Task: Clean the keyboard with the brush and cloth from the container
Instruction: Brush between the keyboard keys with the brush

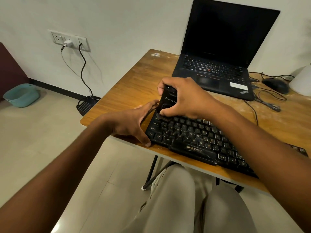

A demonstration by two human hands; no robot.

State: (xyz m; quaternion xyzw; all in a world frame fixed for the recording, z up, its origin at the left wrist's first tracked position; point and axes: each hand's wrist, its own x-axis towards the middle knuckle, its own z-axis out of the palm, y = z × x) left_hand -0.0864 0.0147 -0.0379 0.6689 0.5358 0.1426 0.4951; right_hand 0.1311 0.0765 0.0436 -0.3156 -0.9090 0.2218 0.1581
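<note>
A black keyboard lies slanted along the near edge of the wooden table. My right hand grips a black brush upright, its bristles down on the keyboard's top-left keys. At the keyboard's left end rests my left hand, fingers straight along the side and thumb at the front corner. No cloth is in view.
An open black laptop stands behind the keyboard. A black mouse and loose cables lie at the right. On the floor at left are a teal tub and a small black basket under a wall socket.
</note>
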